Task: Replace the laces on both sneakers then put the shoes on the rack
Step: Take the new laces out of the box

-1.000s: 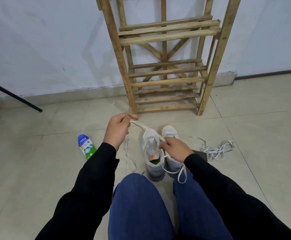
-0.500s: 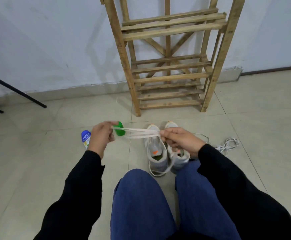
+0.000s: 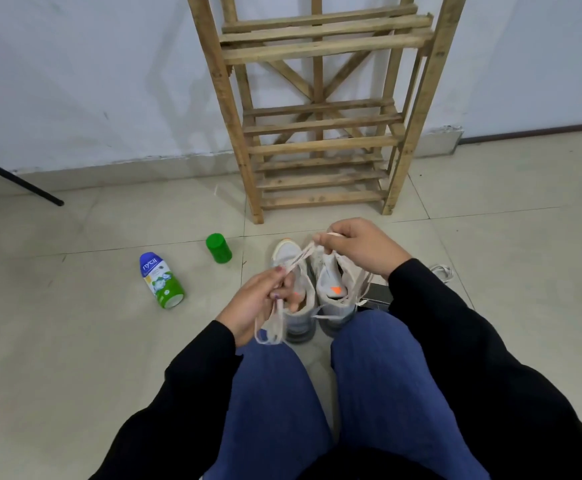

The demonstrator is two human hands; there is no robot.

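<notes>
Both hands are on the lace [image 3: 296, 259] — the left hand [image 3: 258, 303] pinches one stretch with loops dangling below, the right hand [image 3: 358, 245] grips the other end higher up. The 2 sneakers [image 3: 300, 306] sit side by side on the floor, in front of the wooden rack [image 3: 317, 133] — bottle [image 3: 161, 280] lying off left.

Two sneakers [image 3: 294, 289] [image 3: 332, 282], one rack [image 3: 317, 109], two containers [image 3: 161, 280] [image 3: 219, 248] (one capless).
</notes>
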